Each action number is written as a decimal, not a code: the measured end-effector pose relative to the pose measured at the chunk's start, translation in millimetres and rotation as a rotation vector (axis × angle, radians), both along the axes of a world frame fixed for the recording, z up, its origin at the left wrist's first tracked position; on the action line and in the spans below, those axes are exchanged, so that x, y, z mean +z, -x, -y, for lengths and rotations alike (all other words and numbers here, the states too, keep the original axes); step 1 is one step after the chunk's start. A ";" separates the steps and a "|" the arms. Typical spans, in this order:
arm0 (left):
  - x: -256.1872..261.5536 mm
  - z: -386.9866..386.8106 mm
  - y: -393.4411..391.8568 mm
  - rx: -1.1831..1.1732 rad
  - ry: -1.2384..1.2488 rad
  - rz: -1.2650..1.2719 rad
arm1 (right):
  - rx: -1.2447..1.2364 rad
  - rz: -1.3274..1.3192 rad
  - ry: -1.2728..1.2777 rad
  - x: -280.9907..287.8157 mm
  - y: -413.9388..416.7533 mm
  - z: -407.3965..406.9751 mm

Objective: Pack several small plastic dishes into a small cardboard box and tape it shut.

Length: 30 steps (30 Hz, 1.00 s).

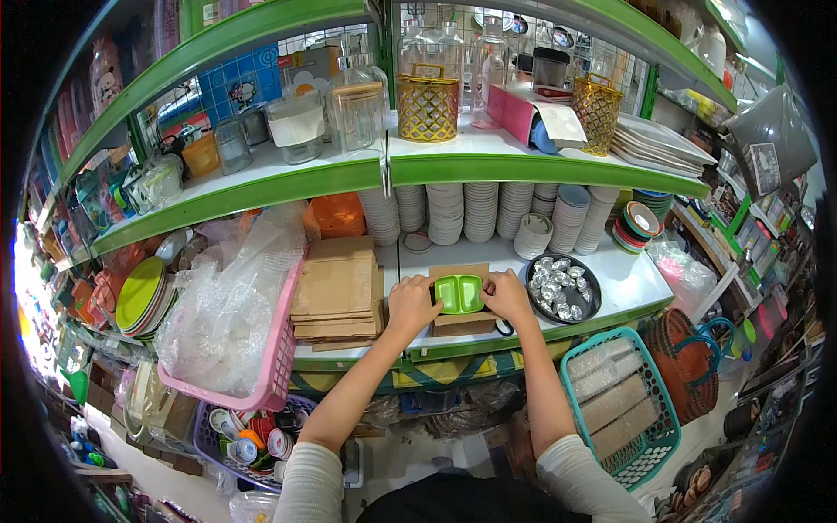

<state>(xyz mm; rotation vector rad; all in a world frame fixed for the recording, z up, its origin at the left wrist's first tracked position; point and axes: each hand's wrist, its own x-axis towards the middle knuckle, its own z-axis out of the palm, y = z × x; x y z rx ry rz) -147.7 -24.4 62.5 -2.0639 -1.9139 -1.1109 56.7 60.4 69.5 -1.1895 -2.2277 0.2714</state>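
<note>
A green two-compartment plastic dish (458, 293) rests over a piece of brown cardboard (463, 325) on the white shelf. My left hand (412, 304) grips the dish's left edge, its thumb at the lower left corner. On the other side, the fingers of my right hand (507, 295) hold the right edge. Cardboard shows above and below the dish. A black round tray (563, 315) of small foil-like silvery pieces (556, 287) stands just right of my right hand. Left of my left hand lies a stack of flat cardboard pieces (333, 287).
A pink basket (278, 353) of bubble wrap (216, 314) overhangs the shelf's left front. Stacked white cups (446, 212) line the back. Below right stands a teal basket (667, 425) with wrapped bundles. The green shelf edge (523, 168) crosses above, carrying glass jars (358, 111).
</note>
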 end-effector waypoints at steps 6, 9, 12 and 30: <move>1.2 -3.5 -2.8 0.028 0.111 -0.098 | 0.010 0.166 -0.061 -16.9 0.8 0.1; 6.8 -13.1 -9.9 0.080 0.281 -0.223 | -0.003 0.206 0.006 -26.9 2.2 -10.5; 5.3 -24.2 -23.6 0.163 0.401 -0.388 | -0.053 0.265 0.010 -36.9 8.3 -17.2; -13.7 -28.1 -21.0 0.100 0.332 -0.275 | -0.239 0.240 0.075 -31.7 16.7 -2.1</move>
